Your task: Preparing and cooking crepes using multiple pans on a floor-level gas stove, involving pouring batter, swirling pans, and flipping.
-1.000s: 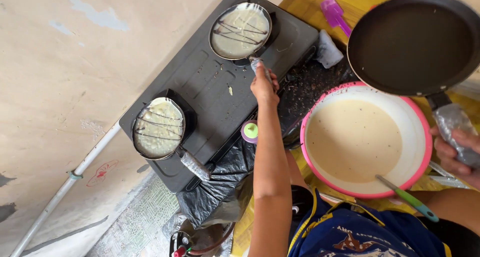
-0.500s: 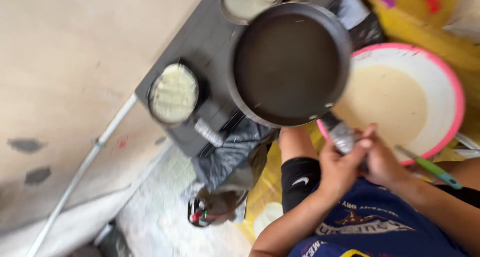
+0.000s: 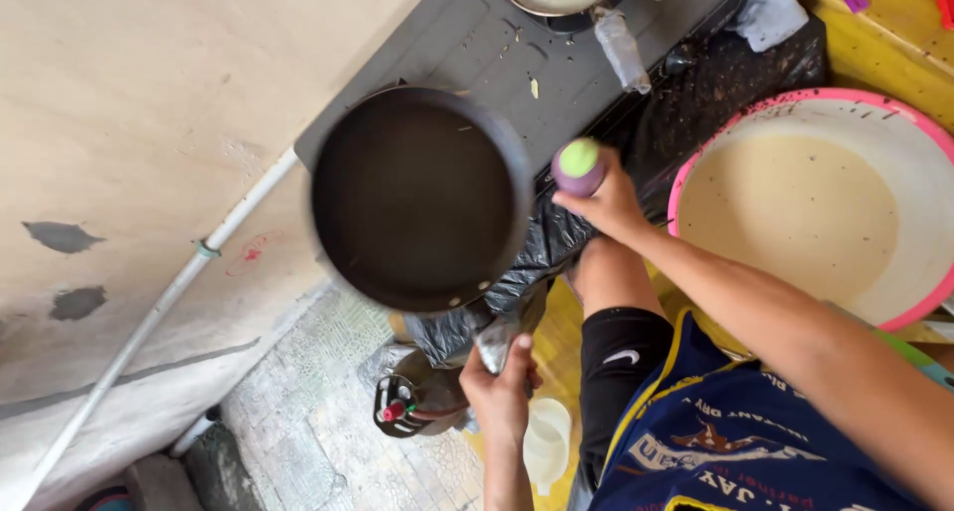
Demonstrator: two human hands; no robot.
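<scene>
With our left hand [image 3: 500, 390] closed round the handle, we hold the empty pan [image 3: 417, 198] level above the stove [image 3: 556, 64]. Our right hand [image 3: 608, 201] grips the small purple bottle [image 3: 577, 166] just beside the batter bowl [image 3: 899, 113]; best keep it upright.

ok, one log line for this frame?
left hand: holds empty dark pan by handle | right hand: grips purple bottle | batter bowl: at right
</scene>
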